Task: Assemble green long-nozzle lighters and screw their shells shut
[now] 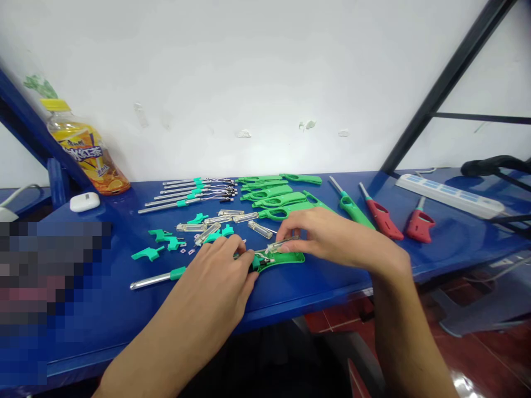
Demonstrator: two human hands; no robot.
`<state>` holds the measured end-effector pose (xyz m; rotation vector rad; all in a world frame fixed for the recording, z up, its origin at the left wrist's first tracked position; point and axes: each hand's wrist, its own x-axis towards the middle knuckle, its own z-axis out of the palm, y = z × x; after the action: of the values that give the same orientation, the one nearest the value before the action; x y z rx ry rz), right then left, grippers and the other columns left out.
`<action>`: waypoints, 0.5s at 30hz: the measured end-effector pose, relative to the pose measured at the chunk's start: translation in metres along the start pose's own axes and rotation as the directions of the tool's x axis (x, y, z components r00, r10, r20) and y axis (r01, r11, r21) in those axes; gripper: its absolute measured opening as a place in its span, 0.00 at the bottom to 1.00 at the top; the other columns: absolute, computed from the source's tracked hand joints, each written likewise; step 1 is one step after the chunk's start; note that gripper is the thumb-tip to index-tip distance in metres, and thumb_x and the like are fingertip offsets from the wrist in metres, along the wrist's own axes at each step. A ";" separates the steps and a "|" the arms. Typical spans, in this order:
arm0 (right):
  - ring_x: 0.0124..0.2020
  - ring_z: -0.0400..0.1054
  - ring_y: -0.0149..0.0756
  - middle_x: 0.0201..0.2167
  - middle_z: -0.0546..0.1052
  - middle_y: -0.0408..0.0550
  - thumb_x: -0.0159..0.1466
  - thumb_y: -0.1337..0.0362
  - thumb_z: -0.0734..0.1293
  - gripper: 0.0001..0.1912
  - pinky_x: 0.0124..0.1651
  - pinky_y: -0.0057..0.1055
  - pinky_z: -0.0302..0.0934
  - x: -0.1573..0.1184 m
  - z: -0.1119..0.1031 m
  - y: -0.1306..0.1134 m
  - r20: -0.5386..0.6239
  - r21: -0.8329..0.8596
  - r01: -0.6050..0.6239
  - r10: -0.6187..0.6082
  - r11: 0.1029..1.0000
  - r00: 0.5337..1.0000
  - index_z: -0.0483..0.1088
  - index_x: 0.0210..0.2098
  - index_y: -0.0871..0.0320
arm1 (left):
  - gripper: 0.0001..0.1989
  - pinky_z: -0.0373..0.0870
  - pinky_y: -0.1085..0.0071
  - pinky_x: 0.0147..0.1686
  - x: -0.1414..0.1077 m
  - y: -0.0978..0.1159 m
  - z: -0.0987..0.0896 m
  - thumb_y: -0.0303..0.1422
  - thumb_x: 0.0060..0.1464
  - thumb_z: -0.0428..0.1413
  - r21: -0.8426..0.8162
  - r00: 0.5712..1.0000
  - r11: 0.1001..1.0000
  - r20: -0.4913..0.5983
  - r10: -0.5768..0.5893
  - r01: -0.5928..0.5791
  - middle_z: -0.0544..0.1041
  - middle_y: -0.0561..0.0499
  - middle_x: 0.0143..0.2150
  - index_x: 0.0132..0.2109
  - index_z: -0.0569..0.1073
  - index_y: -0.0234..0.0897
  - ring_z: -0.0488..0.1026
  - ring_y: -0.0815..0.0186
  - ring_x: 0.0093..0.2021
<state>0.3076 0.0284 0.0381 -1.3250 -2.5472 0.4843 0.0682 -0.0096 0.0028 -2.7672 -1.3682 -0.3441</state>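
Note:
Wrapped over the middle of a partly assembled lighter, my left hand (226,271) presses it against the table; the lighter's metal tube (150,281) sticks out to the left. The open green half shell (293,258) of its handle shows to the right, with wires and a black part in it. My right hand (305,235) pinches a clear fuel tank (282,244) just above that shell. Behind my hands lie several more clear tanks (260,229) and teal triggers (148,254). My left fingers hide part of the lighter's middle.
Metal tubes with wires (188,195) lie in a row at the back, beside stacked green shells (274,193). Whole lighters, one green (354,210) and two red (384,218), lie right. A power strip (452,194), drink bottle (89,149) and white case (84,202) stand around.

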 end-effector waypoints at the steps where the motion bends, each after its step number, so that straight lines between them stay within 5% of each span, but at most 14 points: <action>1: 0.40 0.75 0.39 0.38 0.83 0.44 0.71 0.55 0.71 0.10 0.43 0.33 0.61 0.000 0.000 -0.001 -0.003 -0.007 0.015 -0.015 1.000 1.000 0.81 0.42 0.52 | 0.10 0.77 0.45 0.49 0.000 -0.001 0.000 0.28 0.66 0.55 -0.001 1.000 1.000 0.005 -0.004 0.004 0.78 0.41 0.47 0.47 0.82 0.35 0.76 0.46 0.49; 9: 0.39 0.76 0.38 0.39 0.84 0.44 0.68 0.59 0.75 0.06 0.41 0.33 0.61 0.001 0.004 -0.007 0.046 0.016 0.013 -0.013 1.000 0.999 0.83 0.43 0.51 | 0.10 0.75 0.47 0.46 -0.003 -0.005 -0.008 0.26 0.65 0.54 0.002 0.993 0.999 0.111 -0.033 0.033 0.78 0.42 0.45 0.45 0.82 0.36 0.78 0.47 0.46; 15: 0.39 0.77 0.39 0.38 0.85 0.44 0.65 0.61 0.76 0.05 0.41 0.33 0.62 0.002 0.005 -0.012 0.068 0.019 -0.006 0.004 1.000 0.998 0.84 0.41 0.51 | 0.09 0.73 0.52 0.42 -0.008 -0.010 -0.005 0.26 0.63 0.55 0.011 0.999 1.000 0.047 0.011 -0.011 0.78 0.43 0.42 0.41 0.81 0.37 0.76 0.49 0.43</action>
<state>0.2959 0.0228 0.0378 -1.3305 -2.5874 0.5627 0.0550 -0.0102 0.0050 -2.7897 -1.3596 -0.2720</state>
